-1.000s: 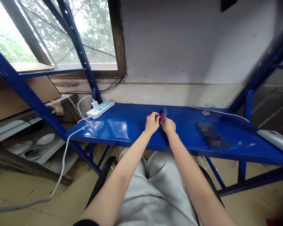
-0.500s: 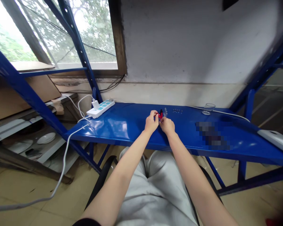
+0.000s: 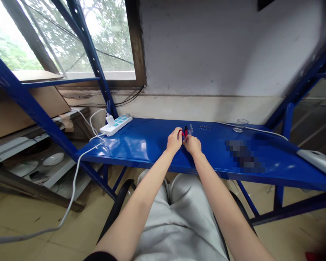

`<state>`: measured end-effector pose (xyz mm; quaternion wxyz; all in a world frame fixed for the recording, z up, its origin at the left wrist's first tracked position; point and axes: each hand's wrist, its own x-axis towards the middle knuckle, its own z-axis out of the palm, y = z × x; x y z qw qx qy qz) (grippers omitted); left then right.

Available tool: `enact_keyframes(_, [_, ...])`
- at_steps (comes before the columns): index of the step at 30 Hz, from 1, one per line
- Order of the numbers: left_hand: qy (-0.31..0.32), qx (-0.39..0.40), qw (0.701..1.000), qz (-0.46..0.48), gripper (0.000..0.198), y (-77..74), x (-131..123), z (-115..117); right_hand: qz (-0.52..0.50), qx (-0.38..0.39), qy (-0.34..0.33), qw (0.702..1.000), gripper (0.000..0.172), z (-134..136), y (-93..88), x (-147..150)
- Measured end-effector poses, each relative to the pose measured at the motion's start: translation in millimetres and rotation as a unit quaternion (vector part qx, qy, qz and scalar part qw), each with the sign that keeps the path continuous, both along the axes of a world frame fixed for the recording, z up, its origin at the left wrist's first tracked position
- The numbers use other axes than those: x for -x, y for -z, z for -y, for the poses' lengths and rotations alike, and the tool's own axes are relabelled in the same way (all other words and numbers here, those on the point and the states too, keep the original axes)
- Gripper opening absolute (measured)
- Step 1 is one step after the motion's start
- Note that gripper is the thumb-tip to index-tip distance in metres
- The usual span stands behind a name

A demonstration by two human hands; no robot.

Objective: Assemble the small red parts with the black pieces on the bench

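Observation:
My left hand (image 3: 174, 140) and my right hand (image 3: 192, 144) meet at the middle of the blue metal shelf (image 3: 141, 145). Both have their fingers curled and pinched together around a small red and black object (image 3: 184, 132) held between them; it is too small to name. A small clear item (image 3: 190, 129) stands just behind my right fingers. A short row of tiny dark parts (image 3: 203, 128) lies on the shelf a little further right.
A white power strip (image 3: 115, 125) with a plugged cable sits at the shelf's left rear. A clear glass (image 3: 240, 125) and a white cable (image 3: 263, 131) lie at the right rear. A blurred patch (image 3: 244, 156) and a white device (image 3: 317, 162) are to the right. Blue frame posts flank both sides.
Both hands have stayed at the same spot, with only slight shifts of the fingers around the small red and black object.

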<state>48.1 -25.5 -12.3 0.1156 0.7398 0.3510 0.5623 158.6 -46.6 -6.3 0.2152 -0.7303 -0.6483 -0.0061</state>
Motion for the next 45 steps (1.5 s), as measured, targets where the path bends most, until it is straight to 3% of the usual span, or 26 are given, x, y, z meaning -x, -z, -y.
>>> enact_keyframes(18, [-0.009, 0.01, 1.0, 0.007, 0.023, -0.5, 2.0, -1.0, 0.024, -0.018, -0.029, 0.999, 0.014, -0.5, 0.1, 1.7])
enact_keyframes(31, [0.019, 0.046, 0.999, -0.01, 0.017, 1.9, 0.5, -1.8, -0.07, -0.062, -0.02, 0.995, 0.019, -1.2, 0.5, 1.8])
enact_keyframes(38, [0.045, 0.099, 0.992, 0.067, 0.012, 3.4, 0.3, -7.7, -0.079, -0.107, -0.044, 0.99, 0.021, -3.4, 3.2, 0.9])
enact_keyframes(45, [0.082, 0.175, 0.96, 0.202, 0.009, -0.3, 4.0, -11.9, -0.071, -0.163, -0.096, 0.98, 0.022, 0.1, 0.7, 3.2])
